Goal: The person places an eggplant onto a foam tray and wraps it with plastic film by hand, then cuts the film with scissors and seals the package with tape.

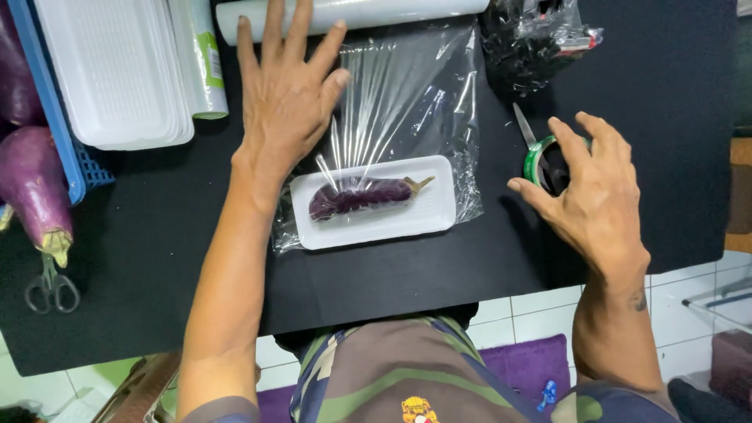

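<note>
A small purple eggplant lies in a white foam tray on the black table. Clear plastic film stretches over the tray from a roll at the far edge. My left hand lies flat, fingers spread, on the film and table just beyond the tray's left end. My right hand curls over a green tape roll to the right of the tray, fingers on its rim. A pair of scissors pokes out beside the tape.
A stack of white foam trays and a second film roll sit at the far left. A blue basket holds large purple eggplants. Small scissors lie at the left edge. A crumpled black bag is at the far right.
</note>
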